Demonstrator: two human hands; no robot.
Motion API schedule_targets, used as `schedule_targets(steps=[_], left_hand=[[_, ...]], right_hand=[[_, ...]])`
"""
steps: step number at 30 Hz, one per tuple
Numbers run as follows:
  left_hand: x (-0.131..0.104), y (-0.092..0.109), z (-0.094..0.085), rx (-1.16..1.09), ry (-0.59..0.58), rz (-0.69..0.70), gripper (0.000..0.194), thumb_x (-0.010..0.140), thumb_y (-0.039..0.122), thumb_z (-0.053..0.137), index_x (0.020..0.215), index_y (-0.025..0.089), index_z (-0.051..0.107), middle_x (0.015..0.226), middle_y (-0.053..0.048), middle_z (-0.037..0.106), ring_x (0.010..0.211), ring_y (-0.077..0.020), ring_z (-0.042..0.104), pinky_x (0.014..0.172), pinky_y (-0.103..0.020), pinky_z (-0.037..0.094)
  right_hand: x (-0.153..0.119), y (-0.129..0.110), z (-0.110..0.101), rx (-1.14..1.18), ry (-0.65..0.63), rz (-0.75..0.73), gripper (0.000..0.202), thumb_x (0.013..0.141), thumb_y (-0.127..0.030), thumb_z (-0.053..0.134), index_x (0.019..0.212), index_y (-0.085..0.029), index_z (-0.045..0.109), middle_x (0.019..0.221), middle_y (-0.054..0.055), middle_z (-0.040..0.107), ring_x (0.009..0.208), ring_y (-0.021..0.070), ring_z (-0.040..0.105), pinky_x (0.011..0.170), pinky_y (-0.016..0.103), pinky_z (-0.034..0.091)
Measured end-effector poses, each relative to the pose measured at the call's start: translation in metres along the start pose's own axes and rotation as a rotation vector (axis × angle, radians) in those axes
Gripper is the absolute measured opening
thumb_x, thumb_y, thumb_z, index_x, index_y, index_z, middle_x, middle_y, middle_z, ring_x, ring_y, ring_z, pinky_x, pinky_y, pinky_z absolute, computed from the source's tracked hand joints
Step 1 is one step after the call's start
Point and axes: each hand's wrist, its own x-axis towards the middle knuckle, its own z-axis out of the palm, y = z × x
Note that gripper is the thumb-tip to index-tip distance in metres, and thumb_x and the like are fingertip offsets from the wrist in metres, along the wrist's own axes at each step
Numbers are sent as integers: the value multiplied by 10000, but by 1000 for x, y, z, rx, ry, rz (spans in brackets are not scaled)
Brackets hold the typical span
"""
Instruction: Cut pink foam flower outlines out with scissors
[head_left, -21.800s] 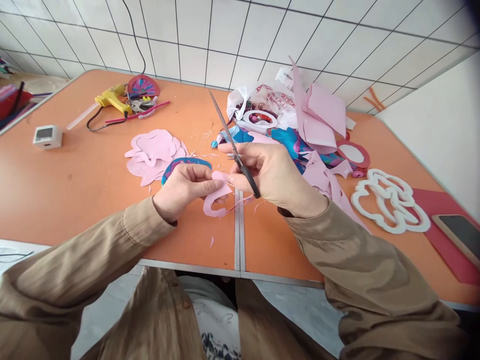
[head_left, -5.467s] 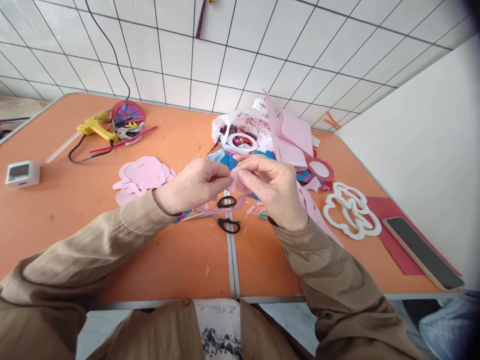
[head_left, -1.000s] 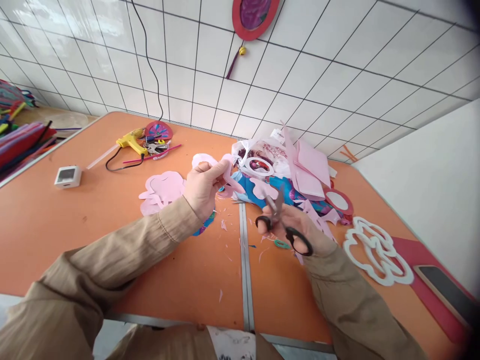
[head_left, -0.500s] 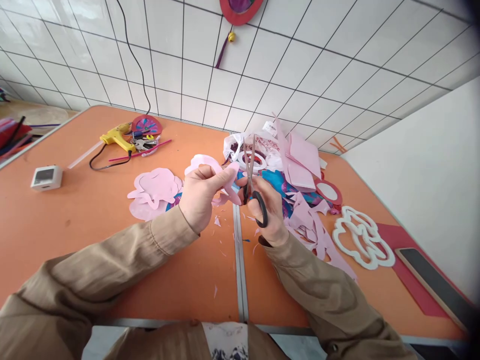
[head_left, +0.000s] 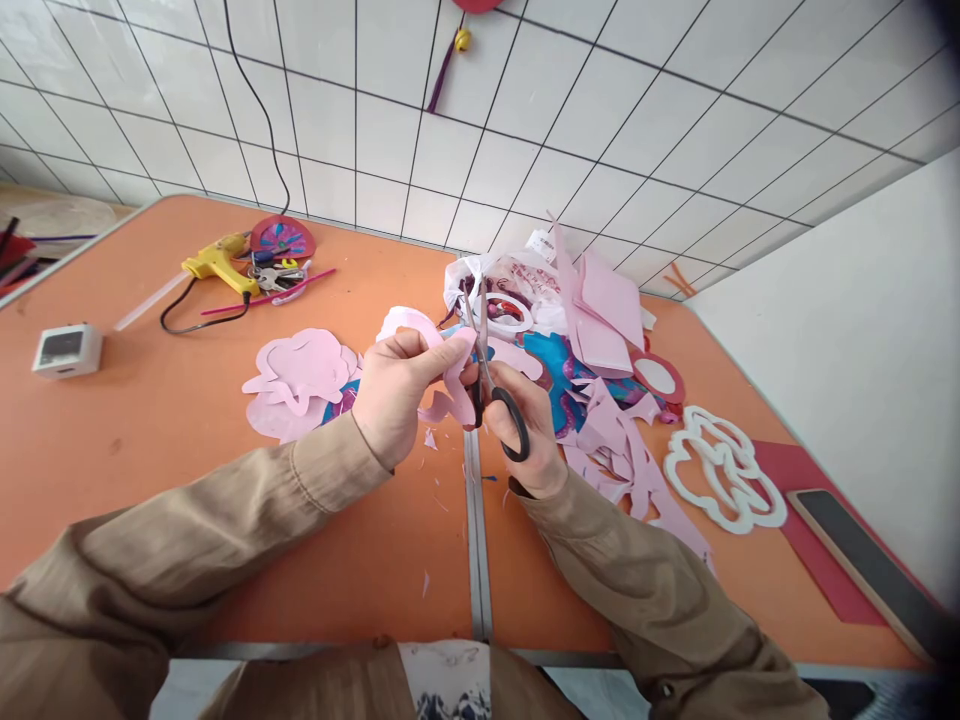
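My left hand pinches a curved strip of pink paper between thumb and fingers above the middle of the table. Black-handled scissors are in my right hand, their blades parted and pointing away from me. The blades stand right beside the edge of the pink paper; whether they touch it I cannot tell. Left of my left hand lies a stack of pink cut-out shapes. Pink paper scraps are heaped right of my right hand.
Folded pink sheets and a plastic bag lie at the back. White cloud-shaped outlines and a phone-like dark slab are on the right. A yellow glue gun and a small white box sit at the left.
My right hand and the scissors have shifted left toward the pink paper, with the blades now beside its edge. My left hand keeps its pinch. The whole view has shifted slightly.
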Motion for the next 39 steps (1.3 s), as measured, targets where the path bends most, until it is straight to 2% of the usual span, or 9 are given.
schedule_targets(steps=[4,11,17,24,39], left_hand=[[1,-2,-1,-41,-7,19,461,768,353,815,478,195,492,466,-40,595,447,-153,578,347,-252,259],[2,0,-1,-101,22,-25,507,657,347,894,493,186,442,495,-31,613,397,-146,592,352,-235,287],[1,-1,-1,-129,43,-52,536,624,321,907,515,199,397,547,-36,646,441,-180,641,332,-233,252],[1,-1,-1,-128,53,-38,531,630,308,905,506,192,403,562,-31,636,523,-192,687,363,-232,324],[-2,2,-2,-138,72,-36,545,619,292,905,484,186,388,528,-18,608,532,-187,681,405,-240,368]], right_hand=[[-1,1,0,13,19,11,463,861,-659,646,990,-215,667,759,8,573,696,157,561,608,310,482],[-1,1,-1,-79,17,11,468,872,-654,633,988,-202,660,733,0,558,637,147,532,612,323,455],[-2,-1,-1,-120,8,32,418,909,-614,609,993,-206,642,719,-11,545,620,140,497,602,327,403],[-2,1,-1,-110,6,42,408,902,-604,624,1006,-209,634,736,-8,548,634,148,499,606,330,392],[-2,8,-1,-110,-13,19,367,915,-541,622,1036,-195,636,786,-1,572,664,147,491,638,338,366]])
